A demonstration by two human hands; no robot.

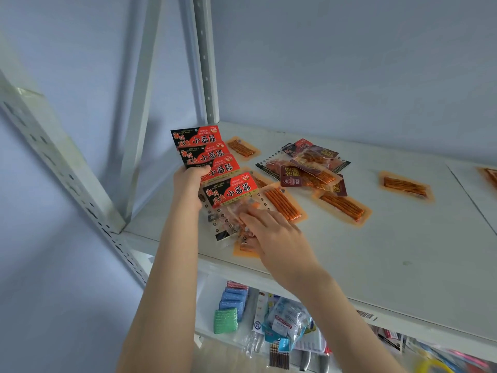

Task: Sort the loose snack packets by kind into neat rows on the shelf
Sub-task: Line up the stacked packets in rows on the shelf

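Several red-and-black snack packets [204,152] are fanned out in my left hand [188,181], which grips them above the left end of the white shelf [376,251]. My right hand [271,232] lies with straight fingers on the lowest red-and-black packet [231,192]. Orange stick packets lie loose on the shelf: one beside my right hand [285,204], one further right [343,207], one at the back left [242,148], one at the right [404,187]. A mixed pile of dark packets [306,165] sits in the middle.
A grey shelf upright [205,57] stands at the back left corner. Another orange packet [490,176] shows at the right frame edge. Below the shelf lie sponges [228,310], plastic-wrapped goods [287,324] and other items on a lower level.
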